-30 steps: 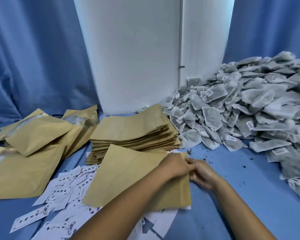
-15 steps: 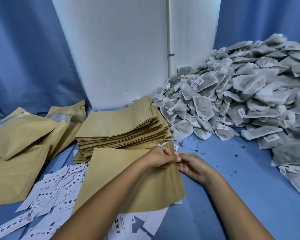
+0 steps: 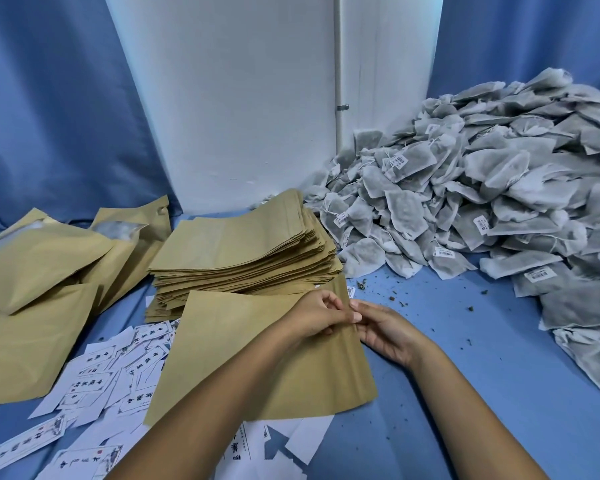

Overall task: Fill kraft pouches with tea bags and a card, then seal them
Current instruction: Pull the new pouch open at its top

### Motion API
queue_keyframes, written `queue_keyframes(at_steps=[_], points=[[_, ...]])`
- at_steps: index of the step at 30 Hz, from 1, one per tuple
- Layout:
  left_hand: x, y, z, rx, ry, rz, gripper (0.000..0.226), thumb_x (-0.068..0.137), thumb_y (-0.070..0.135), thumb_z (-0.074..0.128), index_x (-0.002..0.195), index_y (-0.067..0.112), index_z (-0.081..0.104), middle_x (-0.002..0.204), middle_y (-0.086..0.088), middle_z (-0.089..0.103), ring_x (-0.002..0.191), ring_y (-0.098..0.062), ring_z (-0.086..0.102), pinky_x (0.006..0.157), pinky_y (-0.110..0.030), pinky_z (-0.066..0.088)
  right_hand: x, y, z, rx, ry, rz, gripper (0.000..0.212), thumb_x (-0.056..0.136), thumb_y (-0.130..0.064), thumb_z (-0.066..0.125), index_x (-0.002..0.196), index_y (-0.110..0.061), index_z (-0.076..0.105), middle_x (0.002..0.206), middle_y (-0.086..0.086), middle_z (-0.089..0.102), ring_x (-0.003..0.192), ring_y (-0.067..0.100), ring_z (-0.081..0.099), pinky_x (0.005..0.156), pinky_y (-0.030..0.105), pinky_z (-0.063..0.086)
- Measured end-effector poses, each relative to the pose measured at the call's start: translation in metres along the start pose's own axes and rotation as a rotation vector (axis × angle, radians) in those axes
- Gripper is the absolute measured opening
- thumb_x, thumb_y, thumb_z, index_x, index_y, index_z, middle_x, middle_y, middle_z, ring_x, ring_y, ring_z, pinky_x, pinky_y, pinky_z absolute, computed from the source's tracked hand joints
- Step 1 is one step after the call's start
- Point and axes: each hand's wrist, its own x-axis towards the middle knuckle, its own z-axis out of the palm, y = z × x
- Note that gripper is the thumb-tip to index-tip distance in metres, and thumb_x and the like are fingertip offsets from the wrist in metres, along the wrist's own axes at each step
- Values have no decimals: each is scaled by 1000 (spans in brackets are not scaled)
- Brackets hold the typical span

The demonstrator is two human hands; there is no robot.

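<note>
A flat kraft pouch (image 3: pixel 243 344) lies in front of me over scattered white cards (image 3: pixel 101 368). My left hand (image 3: pixel 317 315) pinches the pouch's right edge near its top corner. My right hand (image 3: pixel 383 329) meets it from the right, fingertips pinching the same edge. Behind the pouch is a stack of empty kraft pouches (image 3: pixel 246 251). A big heap of grey tea bags (image 3: pixel 482 188) fills the right side. Filled kraft pouches (image 3: pixel 45 258) lie at the left.
The blue table surface (image 3: pixel 465 375) carries loose tea crumbs near the heap. A white wall panel (image 3: pixel 243 98) and blue curtains (image 3: pixel 49 98) close off the back. More white cards (image 3: pixel 25 445) reach the near left edge.
Both hands stay at the pouch's right edge, working along it. The pouch has shifted slightly. The camera view has moved a little.
</note>
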Motion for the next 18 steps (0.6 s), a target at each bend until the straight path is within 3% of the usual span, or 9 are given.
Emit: queue_keyframes(at_steps=[4, 9, 12, 14, 16, 18], points=[[0, -2, -3, -24, -13, -27, 31, 69, 33, 83, 79, 19, 57, 61, 10, 49, 51, -3, 48, 51, -18, 44, -2, -2, 2, -20, 2, 6, 51, 85, -8, 55, 127, 19, 44, 125, 34, 54, 113, 36, 57, 97, 39, 47], [0, -8, -4, -101, -32, -27, 24, 73, 29, 81, 79, 20, 59, 61, 10, 47, 56, -3, 49, 54, -18, 45, -2, -1, 2, 7, 22, 7, 45, 87, -4, 54, 126, 18, 45, 126, 35, 53, 118, 38, 54, 95, 40, 47], [-2, -10, -3, -196, -37, -31, 19, 79, 22, 76, 76, 21, 57, 61, 9, 45, 56, -3, 46, 54, -17, 45, -1, 0, 2, -23, 55, -5, 28, 92, 4, 47, 116, 19, 52, 115, 34, 59, 99, 33, 65, 89, 37, 53], [-1, -12, 3, -233, 6, -53, 19, 85, 10, 66, 76, 20, 53, 65, 5, 46, 55, -5, 45, 52, -17, 45, 1, 3, 3, -148, 121, -16, 19, 92, 9, 44, 99, 17, 60, 94, 29, 66, 79, 27, 69, 76, 32, 59], [-3, -14, 13, -101, 120, 0, 20, 87, 2, 52, 79, 20, 47, 72, 1, 44, 57, -9, 43, 54, -22, 44, 3, 7, 7, -324, 202, -40, 16, 91, 7, 46, 88, 12, 61, 78, 24, 61, 62, 23, 61, 60, 27, 53], [-11, -17, 19, 207, 242, 261, 17, 84, 4, 49, 90, 20, 47, 87, 2, 44, 63, -12, 44, 63, -26, 40, 3, 9, 9, -407, 247, -66, 11, 90, 4, 51, 84, 8, 61, 73, 20, 57, 55, 19, 52, 54, 24, 44]])
